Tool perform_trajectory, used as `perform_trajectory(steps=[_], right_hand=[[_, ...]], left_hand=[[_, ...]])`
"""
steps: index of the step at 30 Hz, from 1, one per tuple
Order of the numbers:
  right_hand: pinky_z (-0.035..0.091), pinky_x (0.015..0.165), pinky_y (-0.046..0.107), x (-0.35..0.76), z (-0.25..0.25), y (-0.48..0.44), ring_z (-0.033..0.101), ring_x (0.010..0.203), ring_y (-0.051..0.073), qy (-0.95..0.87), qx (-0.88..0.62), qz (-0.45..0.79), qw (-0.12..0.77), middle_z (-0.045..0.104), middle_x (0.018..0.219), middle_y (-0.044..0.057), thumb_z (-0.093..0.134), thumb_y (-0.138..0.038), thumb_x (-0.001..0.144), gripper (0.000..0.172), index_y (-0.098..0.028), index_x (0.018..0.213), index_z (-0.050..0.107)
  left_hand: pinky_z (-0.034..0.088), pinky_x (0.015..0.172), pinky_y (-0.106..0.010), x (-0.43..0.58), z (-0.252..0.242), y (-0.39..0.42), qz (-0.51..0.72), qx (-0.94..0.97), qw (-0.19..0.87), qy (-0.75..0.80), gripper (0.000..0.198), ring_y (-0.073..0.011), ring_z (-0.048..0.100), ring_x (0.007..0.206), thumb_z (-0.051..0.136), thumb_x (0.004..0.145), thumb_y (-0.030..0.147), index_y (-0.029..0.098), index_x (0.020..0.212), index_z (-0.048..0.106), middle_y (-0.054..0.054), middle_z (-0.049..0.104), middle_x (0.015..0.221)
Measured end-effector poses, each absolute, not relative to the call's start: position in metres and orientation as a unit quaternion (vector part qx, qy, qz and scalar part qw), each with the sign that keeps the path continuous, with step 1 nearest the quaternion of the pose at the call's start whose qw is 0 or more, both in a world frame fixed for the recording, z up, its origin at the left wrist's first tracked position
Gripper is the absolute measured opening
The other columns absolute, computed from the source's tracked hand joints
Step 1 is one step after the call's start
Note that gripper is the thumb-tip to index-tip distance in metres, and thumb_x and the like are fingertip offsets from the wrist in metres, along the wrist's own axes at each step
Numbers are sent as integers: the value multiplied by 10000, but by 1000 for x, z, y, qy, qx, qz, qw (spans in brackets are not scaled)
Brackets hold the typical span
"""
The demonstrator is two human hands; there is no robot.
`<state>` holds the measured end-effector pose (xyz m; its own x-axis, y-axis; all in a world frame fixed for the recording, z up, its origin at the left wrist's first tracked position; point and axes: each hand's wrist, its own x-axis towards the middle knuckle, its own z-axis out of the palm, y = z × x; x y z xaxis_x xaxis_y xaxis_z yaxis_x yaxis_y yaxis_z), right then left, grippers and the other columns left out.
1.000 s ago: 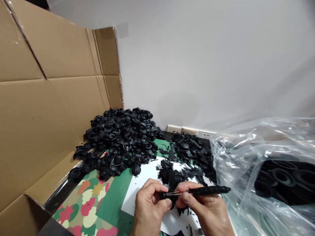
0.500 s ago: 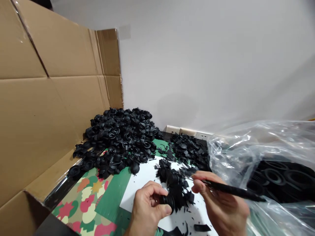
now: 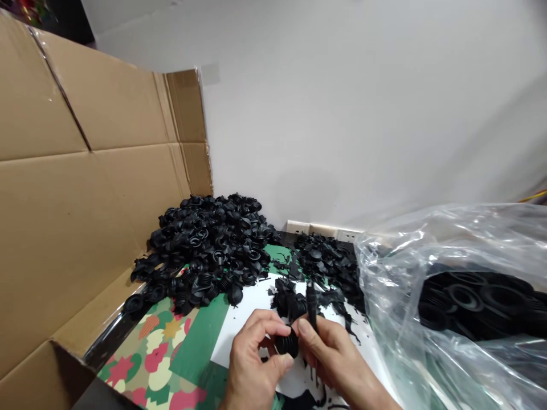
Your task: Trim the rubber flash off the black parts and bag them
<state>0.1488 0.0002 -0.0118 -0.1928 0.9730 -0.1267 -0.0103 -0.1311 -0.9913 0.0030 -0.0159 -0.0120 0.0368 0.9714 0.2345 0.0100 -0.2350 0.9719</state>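
Note:
My left hand (image 3: 256,353) pinches a black ribbed rubber bellows (image 3: 286,343) between thumb and fingers. Close against its right side is my right hand (image 3: 329,347), fingers closed around a slim black pen-like tool (image 3: 311,304) that stands nearly upright. The tool's working end is hidden by the fingers, and so is whether the right fingertips also grip the rubber. Beneath both hands lies a white sheet (image 3: 226,347). Just beyond them, more black rubber pieces and torn scraps (image 3: 288,299) lie on it.
A large heap of black ribbed rubber parts (image 3: 213,245) rises at the back left, beside a cardboard wall (image 3: 119,188). Black scraps (image 3: 327,259) are piled back right, before wall sockets (image 3: 299,228). A clear plastic bag (image 3: 393,285) at right contains black rubber parts. Patterned paper (image 3: 158,359) lies front left.
My right hand has moved left to the bellows, and its tool has swung from pointing right to nearly upright. My left hand still holds the bellows. The view has shifted slightly.

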Motion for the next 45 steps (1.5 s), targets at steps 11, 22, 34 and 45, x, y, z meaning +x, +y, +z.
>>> perform_trajectory(steps=[11,22,34,45], right_hand=[[301,495,238,143,12,-10,386,532,122,-515,-487,540,454,457,548,-36,645,-468,694,316,-155,657,624],[159,369,197,126,-4,-14,235,388,50,-394,-441,640,491,381,450,-77,680,-568,646,427,-170,609,532],[186,379,213,128,-10,-10,253,380,53,-477,-434,597,477,399,446,-68,606,-632,694,478,-177,588,506],[159,381,202,130,-7,-16,273,388,56,-372,-416,656,508,404,431,-66,701,-560,627,438,-163,557,529]], left_hand=[[459,517,-219,5,-10,-20,583,437,457,510,336,-154,571,597,776,535,145,176,863,709,-13,660,635],[427,430,-187,-4,-13,-13,617,372,542,433,319,-119,547,504,806,540,245,150,837,738,-21,661,581],[507,655,-254,-6,-6,-16,589,593,355,419,338,-231,626,887,613,629,58,247,871,754,-60,700,966],[487,585,-225,-3,3,-11,546,515,481,453,301,-166,598,675,688,530,44,194,784,744,-15,655,790]])
